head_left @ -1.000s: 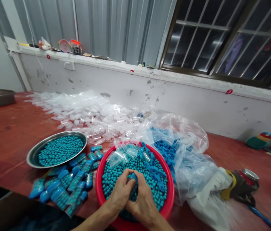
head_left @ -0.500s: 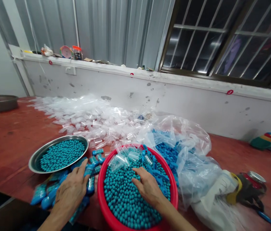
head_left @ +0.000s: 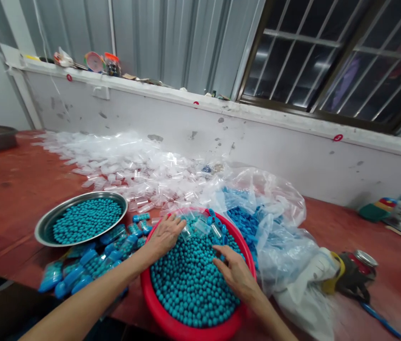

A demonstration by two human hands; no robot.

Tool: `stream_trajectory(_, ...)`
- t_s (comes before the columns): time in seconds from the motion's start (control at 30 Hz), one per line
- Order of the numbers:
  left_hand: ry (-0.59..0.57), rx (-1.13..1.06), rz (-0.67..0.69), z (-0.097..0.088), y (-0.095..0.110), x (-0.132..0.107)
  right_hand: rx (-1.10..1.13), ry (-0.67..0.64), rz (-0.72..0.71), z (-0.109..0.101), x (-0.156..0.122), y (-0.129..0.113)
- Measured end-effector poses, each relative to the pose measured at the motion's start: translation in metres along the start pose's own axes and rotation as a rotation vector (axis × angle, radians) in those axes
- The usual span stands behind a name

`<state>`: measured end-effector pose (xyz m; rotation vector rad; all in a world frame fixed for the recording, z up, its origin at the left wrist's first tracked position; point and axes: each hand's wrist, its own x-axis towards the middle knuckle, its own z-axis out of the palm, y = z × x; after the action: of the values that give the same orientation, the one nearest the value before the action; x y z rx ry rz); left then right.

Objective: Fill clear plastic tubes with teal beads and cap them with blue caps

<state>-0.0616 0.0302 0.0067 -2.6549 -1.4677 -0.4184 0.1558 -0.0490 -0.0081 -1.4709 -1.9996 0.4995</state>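
Teal beads fill a red basin in front of me. Clear plastic tubes and blue caps lie on the beads at its far side. My left hand reaches over the basin's far left rim, fingers stretched towards the clear tubes; whether it touches one I cannot tell. Over the beads on the right hovers my right hand, thumb and forefinger apart with nothing visible between them. Several bead-filled tubes with blue ends are heaped left of the basin.
A metal dish of teal beads stands at the left. Behind lies a wide spread of clear tubes. Right of the basin, a clear plastic bag holds blue caps. A red jar with a silver lid stands farther right.
My left hand has moved from the heap of filled tubes up and right onto the basin's far left side. My right hand has shifted slightly right over the beads. The view has tilted slightly.
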Motion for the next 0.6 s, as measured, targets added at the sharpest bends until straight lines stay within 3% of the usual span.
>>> stream_trajectory(0.07,-0.039,-0.061,-0.023,-0.004,0.008,-0.007,-0.052,-0.022,0.028,-0.008,-0.011,0.010)
stream_trajectory(0.13,-0.176,-0.194,-0.078,-0.002,0.019,-0.019,-0.165,-0.084,0.044,-0.010,-0.019,0.014)
stream_trajectory(0.23,-0.383,-0.357,-0.143,0.010,0.035,-0.035,-0.384,-0.199,0.104,-0.006,-0.018,0.009)
stream_trajectory(0.3,-0.414,-0.404,-0.155,0.020,0.044,-0.038,-0.449,-0.253,0.162,0.001,-0.010,0.003)
stream_trajectory(0.47,-0.451,-0.626,-0.254,0.040,0.059,-0.015,-0.158,-0.228,0.196,0.025,0.015,0.003)
stream_trajectory(0.6,-0.530,-0.973,-0.397,0.045,0.061,-0.005,0.043,-0.175,0.174,0.029,0.026,0.011)
